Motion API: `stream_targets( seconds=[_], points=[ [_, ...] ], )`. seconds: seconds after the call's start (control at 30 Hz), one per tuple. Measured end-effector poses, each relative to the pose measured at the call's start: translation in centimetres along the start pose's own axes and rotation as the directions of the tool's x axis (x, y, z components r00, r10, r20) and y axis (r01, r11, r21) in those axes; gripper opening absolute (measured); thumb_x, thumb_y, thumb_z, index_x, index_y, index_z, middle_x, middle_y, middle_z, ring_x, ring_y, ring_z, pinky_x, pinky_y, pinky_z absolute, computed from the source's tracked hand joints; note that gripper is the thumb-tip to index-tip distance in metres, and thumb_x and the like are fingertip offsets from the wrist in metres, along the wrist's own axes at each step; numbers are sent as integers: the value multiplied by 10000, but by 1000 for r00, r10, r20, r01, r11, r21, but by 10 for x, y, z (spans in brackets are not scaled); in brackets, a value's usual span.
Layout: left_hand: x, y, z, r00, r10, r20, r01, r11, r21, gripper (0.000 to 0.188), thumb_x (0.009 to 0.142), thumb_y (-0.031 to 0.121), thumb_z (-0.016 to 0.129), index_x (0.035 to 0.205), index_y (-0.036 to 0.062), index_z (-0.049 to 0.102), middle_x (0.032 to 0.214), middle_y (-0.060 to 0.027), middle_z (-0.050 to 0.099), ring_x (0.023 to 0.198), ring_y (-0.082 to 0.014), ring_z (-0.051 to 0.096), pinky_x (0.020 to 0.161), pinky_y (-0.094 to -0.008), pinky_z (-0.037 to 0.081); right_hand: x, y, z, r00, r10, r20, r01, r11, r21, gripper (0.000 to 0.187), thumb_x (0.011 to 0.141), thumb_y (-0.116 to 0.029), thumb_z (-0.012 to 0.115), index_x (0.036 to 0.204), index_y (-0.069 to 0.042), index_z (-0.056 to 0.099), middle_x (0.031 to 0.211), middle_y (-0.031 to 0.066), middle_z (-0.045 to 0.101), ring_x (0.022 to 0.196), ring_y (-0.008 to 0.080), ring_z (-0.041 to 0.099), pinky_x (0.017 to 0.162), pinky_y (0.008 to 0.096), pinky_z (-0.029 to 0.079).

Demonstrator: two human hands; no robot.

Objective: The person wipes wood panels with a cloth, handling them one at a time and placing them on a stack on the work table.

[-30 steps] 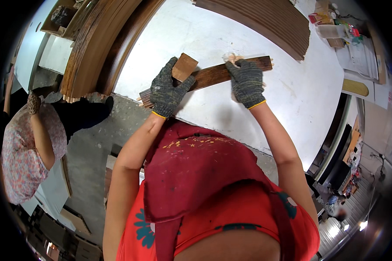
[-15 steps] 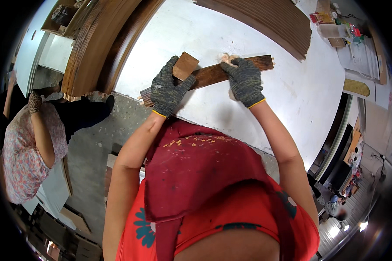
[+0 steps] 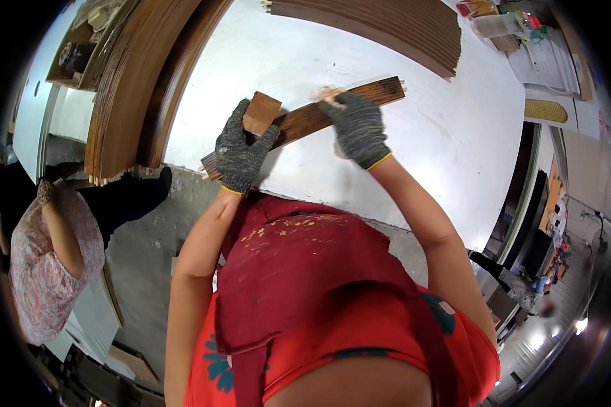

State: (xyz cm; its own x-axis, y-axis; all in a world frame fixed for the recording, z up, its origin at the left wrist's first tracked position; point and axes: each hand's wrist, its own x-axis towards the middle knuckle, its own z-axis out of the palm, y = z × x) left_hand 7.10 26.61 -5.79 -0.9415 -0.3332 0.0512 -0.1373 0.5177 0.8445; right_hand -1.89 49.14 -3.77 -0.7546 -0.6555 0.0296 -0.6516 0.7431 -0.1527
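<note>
A dark brown wooden slat [image 3: 299, 127] with pale pegs at its ends lies slantwise on the white tabletop. My left hand [image 3: 239, 154], in a dark knit glove with a yellow cuff, rests across the slat's left part. Its thumb and fingers close round a flat brown square piece [image 3: 262, 113], whose material I cannot make out. My right hand [image 3: 357, 130], gloved alike, presses a pale crumpled rag [image 3: 330, 95] along the slat's upper edge, right of the middle. My right fingertips are partly hidden by the hand and rag.
A row of brown slats [image 3: 377, 30] lies at the table's far side. Long dark boards [image 3: 130, 88] are stacked at the left, beside an open box [image 3: 81, 57]. Bottles [image 3: 499, 26] stand far right. Another person [image 3: 58, 261] is at the left.
The view has shifted and turned slightly, so the whole scene sits differently. Both hands keep their hold, with little visible movement along the slat.
</note>
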Motion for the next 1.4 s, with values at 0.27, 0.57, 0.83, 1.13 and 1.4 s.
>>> stream_targets(
  seconds=[0.27, 0.57, 0.83, 1.13, 1.4],
  points=[
    [0, 1, 6, 998, 44, -40, -46, 998, -36, 680, 723, 300, 794, 1261, 6, 500, 1084, -192, 639, 977, -284, 643, 836, -368, 516, -53, 179, -19, 721, 688, -78, -677, 677, -287, 281, 863, -283, 533, 1113, -204, 633, 1090, 114, 635, 945, 318, 608, 800, 434, 499],
    [0, -5, 8, 999, 2, -54, -3, 1000, -15, 720, 723, 325, 790, 1289, 13, 472, 1112, -210, 620, 991, -296, 634, 837, -377, 514, -34, 78, 14, 890, 344, -300, -386, 918, -93, 413, 769, -158, 582, 1181, -119, 583, 1155, 130, 573, 1081, 319, 527, 908, 440, 429],
    [-5, -9, 9, 999, 7, -49, -14, 988, -152, 634, 790, 161, 743, 1324, 20, 432, 1198, -129, 552, 1087, -209, 545, 905, -338, 471, -17, -42, 17, 998, -64, 9, 61, 978, 197, 655, 549, -66, 574, 1202, -99, 536, 1183, 158, 506, 1147, 310, 456, 910, 440, 403],
    [-2, -17, 2, 950, -289, -119, 114, 673, -731, 558, 821, 102, 694, 1306, 22, 430, 1073, -81, 583, 954, -161, 583, 806, -287, 505, -18, 74, -12, 903, 429, -17, -425, 887, -178, 620, 571, -72, 582, 1189, -128, 573, 1104, 118, 592, 945, 335, 561, 873, 416, 436],
    [-2, -24, -2, 956, -269, -116, 99, 670, -736, 556, 822, 89, 699, 1304, 25, 427, 1077, -69, 577, 928, -144, 576, 777, -259, 496, -4, -9, -1, 993, -66, -96, 64, 998, -30, 449, 610, -95, 656, 1055, -154, 646, 1055, 111, 619, 914, 312, 601, 799, 412, 487]
  ],
)
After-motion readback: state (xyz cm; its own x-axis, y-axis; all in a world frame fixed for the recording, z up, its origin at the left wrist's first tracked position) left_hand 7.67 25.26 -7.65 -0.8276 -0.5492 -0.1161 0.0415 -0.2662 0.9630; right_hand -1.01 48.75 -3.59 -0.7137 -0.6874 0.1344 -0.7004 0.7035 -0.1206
